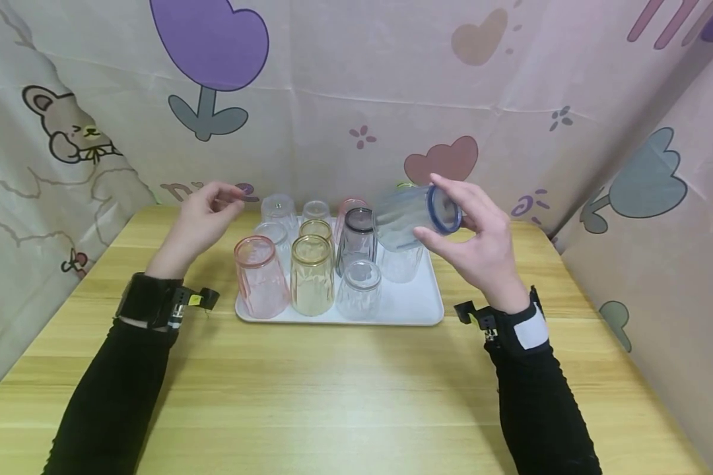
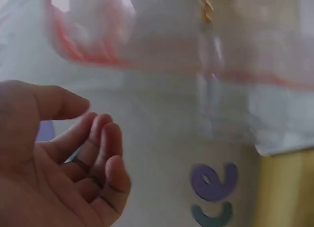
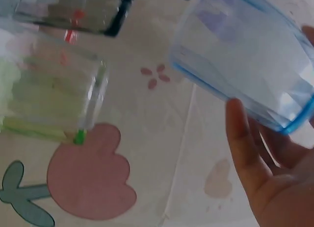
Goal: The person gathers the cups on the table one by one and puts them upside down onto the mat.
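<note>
A blue-tinted glass tumbler (image 1: 401, 221) is held at its base end by my right hand (image 1: 481, 241), tilted sideways above the right part of a white tray (image 1: 418, 309). In the right wrist view the fingers and thumb are around the blue glass (image 3: 245, 60). My left hand (image 1: 199, 221) hangs in the air left of the tray, fingers loosely curled with nothing in them. Closest to it are a pink glass (image 1: 261, 284) and a clear glass (image 1: 278, 210). A yellow glass (image 1: 312, 280) and a dark grey glass (image 1: 356, 244) stand upside down on the tray.
More upturned glasses crowd the tray, including a clear one (image 1: 360, 293) at the front and another clear one (image 1: 401, 264) below the blue glass. Under the tray lies a wooden table (image 1: 333, 396). A printed cloth (image 1: 333, 66) hangs behind it.
</note>
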Demonstrator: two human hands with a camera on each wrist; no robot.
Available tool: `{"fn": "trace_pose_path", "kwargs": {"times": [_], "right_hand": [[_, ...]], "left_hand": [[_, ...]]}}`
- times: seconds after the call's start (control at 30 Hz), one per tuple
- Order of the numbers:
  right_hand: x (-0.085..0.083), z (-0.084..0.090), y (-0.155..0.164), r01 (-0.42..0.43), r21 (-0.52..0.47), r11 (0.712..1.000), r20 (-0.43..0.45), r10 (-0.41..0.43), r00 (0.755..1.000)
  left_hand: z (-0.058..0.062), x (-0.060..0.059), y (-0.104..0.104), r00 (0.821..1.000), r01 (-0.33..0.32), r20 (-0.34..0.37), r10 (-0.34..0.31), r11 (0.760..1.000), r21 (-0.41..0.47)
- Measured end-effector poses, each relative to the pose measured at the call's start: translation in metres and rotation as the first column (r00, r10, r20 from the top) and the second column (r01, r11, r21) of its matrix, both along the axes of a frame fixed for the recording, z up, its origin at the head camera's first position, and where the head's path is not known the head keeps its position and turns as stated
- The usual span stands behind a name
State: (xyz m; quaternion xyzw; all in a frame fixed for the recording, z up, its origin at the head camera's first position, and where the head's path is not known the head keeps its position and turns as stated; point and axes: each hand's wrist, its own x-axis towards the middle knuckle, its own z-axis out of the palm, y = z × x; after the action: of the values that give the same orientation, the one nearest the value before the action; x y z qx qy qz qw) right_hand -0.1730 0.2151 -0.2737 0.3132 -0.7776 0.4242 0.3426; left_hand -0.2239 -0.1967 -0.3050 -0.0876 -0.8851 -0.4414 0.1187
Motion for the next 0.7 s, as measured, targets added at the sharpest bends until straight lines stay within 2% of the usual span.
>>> {"fn": "trace_pose_path", "kwargs": {"times": [0.1,0.2,0.33,0.43,0.57,0.7], "right_hand": [[0.002,0.003,0.007,0.016,0.074,0.997,0.041,-0.019,0.999],[0.001,0.005,0.014,0.021,0.158,0.987,0.078,-0.034,0.996],[0.001,0.006,0.022,-0.002,0.29,0.957,0.167,-0.048,0.985],[0.001,0.005,0.025,-0.036,0.372,0.927,0.261,-0.068,0.963],[0.0,0.004,0.028,-0.089,0.446,0.891,0.37,-0.093,0.924],[-0.004,0.002,0.028,-0.163,0.521,0.838,0.427,-0.091,0.9]], "left_hand": [[-0.01,-0.01,-0.007,0.996,0.013,0.091,-0.007,0.998,-0.061],[-0.021,-0.019,-0.013,0.982,0.064,0.184,-0.046,0.993,-0.094],[-0.036,-0.027,-0.021,0.949,0.157,0.294,-0.111,0.978,-0.137],[-0.046,-0.031,-0.024,0.924,0.205,0.354,-0.143,0.968,-0.144],[-0.057,-0.034,-0.023,0.906,0.228,0.394,-0.154,0.963,-0.147],[-0.064,-0.037,-0.019,0.915,0.249,0.368,-0.167,0.95,-0.188]]}}
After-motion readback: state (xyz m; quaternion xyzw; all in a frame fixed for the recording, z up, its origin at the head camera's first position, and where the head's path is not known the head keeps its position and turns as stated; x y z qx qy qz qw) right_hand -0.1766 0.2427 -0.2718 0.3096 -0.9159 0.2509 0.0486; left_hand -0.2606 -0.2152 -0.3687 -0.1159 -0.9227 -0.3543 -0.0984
